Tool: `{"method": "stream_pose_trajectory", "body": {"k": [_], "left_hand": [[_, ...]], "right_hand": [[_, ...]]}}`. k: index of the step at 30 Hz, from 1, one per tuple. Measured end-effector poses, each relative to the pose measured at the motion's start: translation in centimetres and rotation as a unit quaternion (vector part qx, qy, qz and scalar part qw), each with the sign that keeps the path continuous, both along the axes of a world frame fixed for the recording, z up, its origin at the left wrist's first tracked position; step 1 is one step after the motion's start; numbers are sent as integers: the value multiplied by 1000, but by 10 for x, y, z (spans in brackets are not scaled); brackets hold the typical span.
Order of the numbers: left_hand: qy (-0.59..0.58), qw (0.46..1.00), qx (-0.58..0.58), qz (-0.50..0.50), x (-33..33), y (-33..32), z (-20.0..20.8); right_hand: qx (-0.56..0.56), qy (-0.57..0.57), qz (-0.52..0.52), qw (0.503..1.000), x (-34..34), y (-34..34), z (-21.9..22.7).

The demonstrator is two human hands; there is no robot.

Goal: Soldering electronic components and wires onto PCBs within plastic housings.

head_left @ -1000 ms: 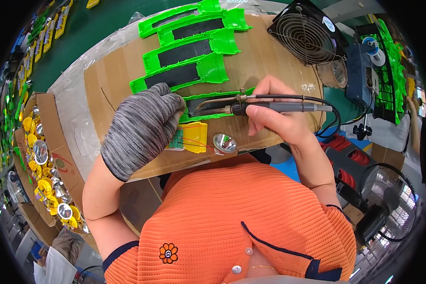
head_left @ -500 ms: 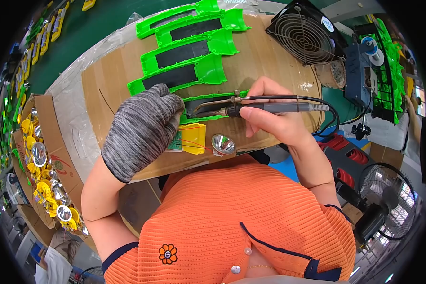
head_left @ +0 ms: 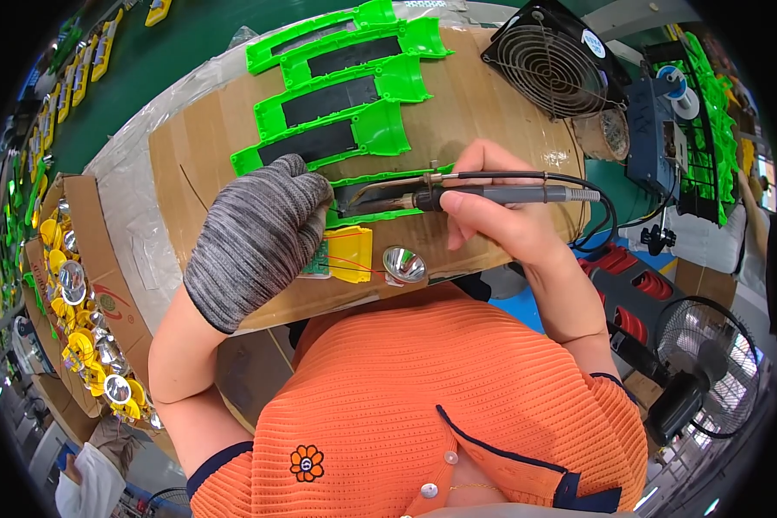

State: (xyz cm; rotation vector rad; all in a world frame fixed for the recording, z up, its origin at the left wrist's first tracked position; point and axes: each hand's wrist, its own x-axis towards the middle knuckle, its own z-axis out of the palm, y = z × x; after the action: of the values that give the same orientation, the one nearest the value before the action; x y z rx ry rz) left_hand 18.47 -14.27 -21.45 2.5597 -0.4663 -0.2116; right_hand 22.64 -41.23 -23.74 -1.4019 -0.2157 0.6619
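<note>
The curled left hand (head_left: pixel 259 242), hold unclear, partly hid one green plastic shell (head_left: pixel 387 217); the right hand (head_left: pixel 502 211) gripped one grey-handled soldering iron (head_left: pixel 527 195).

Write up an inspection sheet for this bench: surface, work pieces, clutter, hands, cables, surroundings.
Surface: brown cardboard under the parts.
Work pieces: green shell with a dark inner panel, soldering iron reaching into it; yellow part, circuit board and shiny reflector on the near side.
Clutter: four more green shells beyond; square black fan at far right; carton of yellow pieces at left.
Hands: left hand, gloved, at the shell's left end, fingers curled, grip hidden; right hand grips the iron.
Cables: black cord runs from the iron rightward; thin red wires cross the yellow part.
Surroundings: round-caged fan at right; blue-grey unit beyond the cardboard.
</note>
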Motion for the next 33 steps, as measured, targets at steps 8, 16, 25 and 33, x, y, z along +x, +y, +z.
{"method": "stream_pose_trajectory", "body": {"k": [8, 16, 25, 33], "left_hand": [[-7, 1000, -19, -1, 0, 0, 0], [3, 1000, 8, -1, 2, -2, 1], [13, 999, 44, -5, 2, -3, 6], [-40, 992, 112, -35, 7, -15, 24]], "right_hand": [[74, 3, -47, 996, -2, -11, -4], [109, -24, -112, 987, -10, -34, -9], [157, -19, -130, 979, -17, -40, -12], [181, -55, -170, 967, -21, -45, -14]]}}
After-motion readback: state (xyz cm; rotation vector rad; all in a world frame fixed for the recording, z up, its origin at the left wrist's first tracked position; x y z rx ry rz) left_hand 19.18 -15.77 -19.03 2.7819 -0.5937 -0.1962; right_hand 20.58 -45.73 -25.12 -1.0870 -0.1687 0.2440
